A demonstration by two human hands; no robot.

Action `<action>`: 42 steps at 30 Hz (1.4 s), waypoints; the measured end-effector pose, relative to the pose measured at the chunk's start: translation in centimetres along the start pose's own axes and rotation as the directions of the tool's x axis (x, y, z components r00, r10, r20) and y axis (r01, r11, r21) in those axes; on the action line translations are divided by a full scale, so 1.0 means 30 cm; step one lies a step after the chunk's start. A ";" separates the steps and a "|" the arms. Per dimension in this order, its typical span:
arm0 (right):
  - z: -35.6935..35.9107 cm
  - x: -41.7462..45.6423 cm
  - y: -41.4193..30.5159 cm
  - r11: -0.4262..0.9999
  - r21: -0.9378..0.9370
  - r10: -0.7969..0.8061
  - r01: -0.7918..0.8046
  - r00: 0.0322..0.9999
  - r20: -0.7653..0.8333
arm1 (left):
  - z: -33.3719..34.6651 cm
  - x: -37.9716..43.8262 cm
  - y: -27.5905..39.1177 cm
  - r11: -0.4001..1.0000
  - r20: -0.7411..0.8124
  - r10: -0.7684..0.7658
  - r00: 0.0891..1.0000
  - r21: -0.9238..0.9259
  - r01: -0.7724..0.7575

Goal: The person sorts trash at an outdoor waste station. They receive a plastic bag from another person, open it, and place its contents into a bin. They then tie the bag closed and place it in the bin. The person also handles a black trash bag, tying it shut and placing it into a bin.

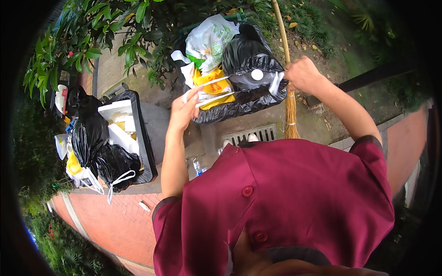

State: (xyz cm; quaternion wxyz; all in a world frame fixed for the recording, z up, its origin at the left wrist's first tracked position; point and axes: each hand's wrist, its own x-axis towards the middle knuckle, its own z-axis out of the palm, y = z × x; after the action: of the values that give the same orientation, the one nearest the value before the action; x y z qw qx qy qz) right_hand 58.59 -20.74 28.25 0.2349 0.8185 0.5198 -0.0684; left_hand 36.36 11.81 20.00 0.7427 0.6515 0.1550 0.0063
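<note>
My left hand (pixel 184 107) holds white drawstrings (pixel 214 100) that stretch taut to a black plastic garbage bag (pixel 247 55) in a lined bin (pixel 221 115). At the bag's right side, my right hand (pixel 302 74) is closed on the white strap (pixel 275 84) there. Inside the bag's mouth lies something clear with a round white lid (pixel 257 74). A translucent white plastic bag (pixel 212 39) with green print and a yellow bag (pixel 214 84) with red writing fill the bin's left part.
A broom (pixel 291 107) stands upright right of the bin. On the left, a second bin (pixel 148 151) overflows with black bags (pixel 88 127) and white foam boxes (pixel 122 134). Plastic bottles (pixel 197 167) lie near a drain grate (pixel 253 134). Leafy branches (pixel 89 51) overhang the upper left.
</note>
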 end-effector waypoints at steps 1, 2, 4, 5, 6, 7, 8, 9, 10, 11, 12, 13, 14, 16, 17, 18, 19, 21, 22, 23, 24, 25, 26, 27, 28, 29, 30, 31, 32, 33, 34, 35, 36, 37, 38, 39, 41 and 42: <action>0.003 -0.034 -0.005 1.000 -0.020 -0.012 0.012 1.000 -0.018 | -0.003 -0.036 0.021 0.988 -0.016 0.119 0.993 -0.100 -0.120; 0.003 -0.065 -0.002 1.000 0.023 0.007 -0.006 0.999 -0.045 | -0.012 -0.070 0.056 0.960 0.026 0.211 0.977 -0.193 -0.202; 0.006 -0.099 -0.020 0.990 0.137 -0.001 0.026 0.985 -0.175 | -0.012 -0.109 0.146 0.983 0.063 0.113 0.992 0.138 -0.121; 0.007 -0.100 -0.029 0.973 0.210 -0.039 0.092 0.969 -0.246 | 0.017 -0.109 0.178 0.849 -0.014 0.289 0.957 0.465 -0.250; 0.012 -0.094 -0.045 0.948 0.284 -0.057 0.142 0.956 -0.289 | 0.074 -0.101 0.191 0.604 -0.055 0.468 0.882 0.749 -0.274; 0.016 -0.085 -0.052 0.917 0.358 -0.064 0.177 0.951 -0.304 | 0.135 -0.087 0.199 0.284 -0.016 0.635 0.773 0.935 -0.213; 0.022 -0.071 -0.058 0.909 0.359 -0.068 0.213 0.924 -0.377 | 0.186 -0.056 0.209 0.225 -0.013 0.777 0.630 0.940 -0.258; 0.030 -0.056 -0.060 0.918 0.334 -0.062 0.215 0.909 -0.413 | 0.246 -0.028 0.206 0.246 0.006 0.835 0.550 0.890 -0.383; 0.038 -0.043 -0.057 0.924 0.321 -0.062 0.209 0.908 -0.414 | 0.309 -0.005 0.192 0.235 0.162 0.819 0.550 0.779 -0.581; 0.047 -0.031 -0.056 0.929 0.307 -0.065 0.205 0.909 -0.412 | 0.385 0.029 0.168 0.218 0.284 0.798 0.532 0.687 -0.693; 0.057 -0.024 -0.049 0.914 0.334 -0.072 0.232 0.900 -0.429 | 0.429 0.074 0.153 0.192 0.387 0.734 0.558 0.670 -0.717; 0.068 -0.021 -0.049 0.908 0.310 -0.120 0.281 0.886 -0.448 | 0.456 0.127 0.145 0.124 0.425 0.632 0.648 0.770 -0.626; 0.077 -0.016 -0.044 0.903 0.281 -0.159 0.325 0.862 -0.482 | 0.482 0.172 0.137 0.171 0.349 0.574 0.741 0.834 -0.525; 0.097 -0.017 -0.044 0.887 0.212 -0.248 0.411 0.810 -0.531 | 0.517 0.264 0.126 0.183 0.287 0.360 0.888 0.911 -0.369; 0.106 -0.018 -0.048 0.858 0.193 -0.311 0.475 0.781 -0.541 | 0.536 0.293 0.115 0.195 0.278 0.199 0.940 0.929 -0.316; 0.114 -0.020 -0.054 0.863 0.221 -0.325 0.454 0.835 -0.444 | 0.557 0.312 0.102 0.129 0.307 0.296 0.904 0.925 -0.357; 0.120 -0.020 -0.059 0.845 0.260 -0.352 0.468 0.851 -0.390 | 0.579 0.323 0.088 0.080 0.327 0.333 0.885 0.925 -0.372; 0.123 -0.027 -0.064 0.890 0.228 -0.322 0.395 0.898 -0.301 | 0.622 0.336 0.063 0.131 0.294 0.471 0.831 0.909 -0.396; 0.121 -0.032 -0.063 0.920 0.208 -0.291 0.332 0.934 -0.207 | 0.634 0.341 0.054 0.120 0.315 0.459 0.831 0.905 -0.409; 0.118 -0.037 -0.061 0.918 0.226 -0.279 0.327 0.935 -0.221 | 0.645 0.343 0.044 0.099 0.331 0.501 0.800 0.896 -0.433; 0.113 -0.042 -0.054 0.930 0.226 -0.251 0.291 0.949 -0.188 | 0.645 0.347 0.038 0.153 0.300 0.524 0.797 0.888 -0.434; 0.108 -0.050 -0.047 0.938 0.226 -0.230 0.264 0.959 -0.166 | 0.636 0.346 0.036 0.203 0.258 0.561 0.787 0.878 -0.432; 0.101 -0.052 -0.037 0.962 0.181 -0.191 0.203 0.978 -0.081 | 0.617 0.339 0.037 0.381 0.086 0.620 0.780 0.836 -0.394; 0.096 -0.062 -0.026 0.969 0.206 -0.130 0.140 0.989 -0.063 | 0.581 0.327 0.047 0.452 -0.060 0.648 0.759 0.833 -0.320; 0.093 -0.068 -0.012 0.970 0.231 -0.067 0.076 0.997 -0.044 | 0.528 0.307 0.065 0.560 -0.175 0.613 0.771 0.784 -0.267; 0.094 -0.075 -0.004 0.965 0.259 -0.018 0.028 0.999 -0.041 | 0.471 0.273 0.084 0.594 -0.251 0.639 0.727 0.762 -0.258; 0.098 -0.080 0.002 0.962 0.274 0.030 -0.005 0.996 -0.087 | 0.413 0.215 0.099 0.717 -0.367 0.619 0.694 0.625 -0.309; 0.104 -0.082 0.008 0.954 0.296 0.070 -0.035 0.992 -0.109 | 0.355 0.139 0.110 0.850 -0.520 0.526 0.673 0.340 -0.401; 0.114 -0.086 0.009 0.942 0.331 0.103 -0.048 0.983 -0.149 | 0.289 0.001 0.115 0.915 -0.583 0.354 0.731 0.056 -0.399; 0.124 -0.085 0.010 0.929 0.365 0.133 -0.056 0.973 -0.189 | 0.224 -0.109 0.127 0.865 -0.602 0.401 0.691 0.001 -0.501; 0.136 -0.088 0.007 0.924 0.381 0.111 -0.019 0.969 -0.219 | 0.156 -0.230 0.138 0.868 -0.655 0.364 0.662 -0.020 -0.497; 0.148 -0.088 0.005 0.928 0.373 0.112 -0.021 0.968 -0.223 | 0.113 -0.343 0.124 0.868 -0.745 0.375 0.551 0.074 -0.492; 0.160 -0.091 0.000 0.931 0.365 0.111 -0.021 0.968 -0.225 | 0.073 -0.459 0.100 0.909 -0.836 0.280 0.472 0.072 -0.412; 0.170 -0.090 -0.004 0.938 0.345 0.119 -0.043 0.973 -0.200 | 0.044 -0.565 0.062 0.916 -0.874 0.253 0.415 0.078 -0.393; 0.179 -0.093 -0.007 0.924 0.379 0.139 -0.048 0.967 -0.215 | 0.029 -0.660 0.002 0.939 -0.882 0.239 0.406 0.104 -0.327; 0.185 -0.093 -0.010 0.920 0.384 0.163 -0.078 0.967 -0.194 | 0.024 -0.741 -0.077 0.946 -0.872 0.258 0.416 0.139 -0.294; 0.193 -0.089 -0.012 0.916 0.383 0.196 -0.118 0.965 -0.171 | 0.044 -0.867 -0.290 0.992 -0.934 0.120 0.337 0.101 -0.075; 0.193 -0.088 -0.013 0.909 0.404 0.201 -0.101 0.956 -0.214 | 0.054 -0.891 -0.421 0.980 -0.940 0.143 0.310 0.178 0.088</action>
State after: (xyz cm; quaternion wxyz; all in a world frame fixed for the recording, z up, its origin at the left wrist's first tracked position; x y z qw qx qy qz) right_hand 57.81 -25.39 23.96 0.0046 0.8888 0.4558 -0.0476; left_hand 8.87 2.69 13.86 0.4414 0.5955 0.5498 0.3849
